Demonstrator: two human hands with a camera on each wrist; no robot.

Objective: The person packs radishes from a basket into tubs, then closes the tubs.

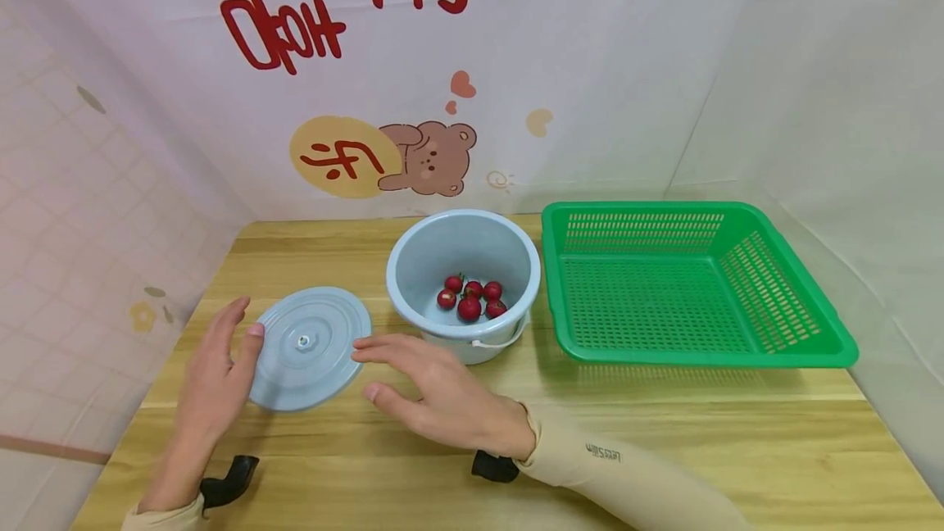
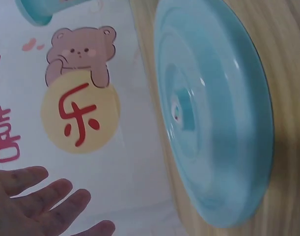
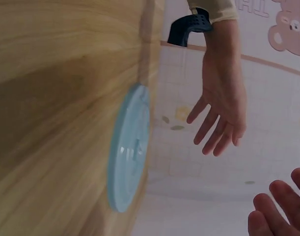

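Observation:
A round light-blue lid [image 1: 313, 375] with a small knob in its centre lies flat on the wooden table. My left hand [image 1: 219, 375] hovers at the lid's left side, fingers spread and holding nothing; the left wrist view shows its fingertips [image 2: 81, 196] apart from the lid [image 2: 213, 128]. On the lid's other side, my right hand [image 1: 442, 396] reaches in with loosely extended fingers, empty too. Both hands appear raised over the table in the right wrist view, beside the lid [image 3: 125, 157]. Behind the right hand stands a light-blue bucket [image 1: 413, 248] containing several red radishes [image 1: 469, 307].
A green perforated plastic basket [image 1: 656, 301] stands to the right of the bucket. The bucket's white handle [image 1: 509, 340] hangs down at its front. A printed white cloth [image 1: 590, 64] rises behind the wooden table [image 1: 354, 482] and along its sides.

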